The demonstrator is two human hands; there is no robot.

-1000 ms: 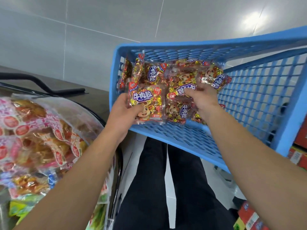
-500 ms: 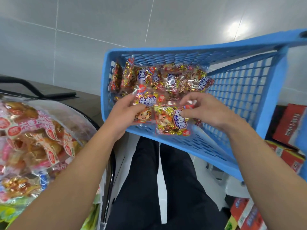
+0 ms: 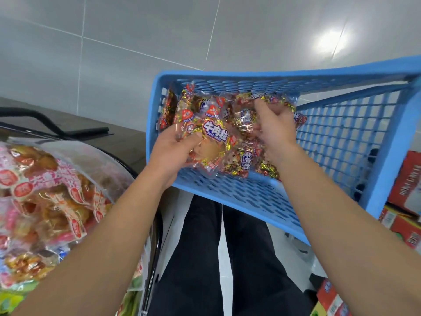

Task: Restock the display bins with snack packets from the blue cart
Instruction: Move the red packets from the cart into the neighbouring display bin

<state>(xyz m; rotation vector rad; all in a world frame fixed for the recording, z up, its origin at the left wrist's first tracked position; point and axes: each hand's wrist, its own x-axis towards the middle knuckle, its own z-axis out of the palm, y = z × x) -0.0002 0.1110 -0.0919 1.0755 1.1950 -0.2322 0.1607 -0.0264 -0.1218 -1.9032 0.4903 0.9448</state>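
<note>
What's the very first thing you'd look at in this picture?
Probably the big blue cart filling the middle and right, with shiny red-and-gold beef cube snack packets piled in its near corner. Both hands are in that pile: the left hand grips a packet at its edge, and the right hand curls over the heap. At the far left, a display bin holds pink-and-orange snack bags.

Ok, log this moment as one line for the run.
stage: gathering | left hand: holds beef cube packet | right hand: grasping packets | source: blue cart | display bin: not yet restocked
</note>
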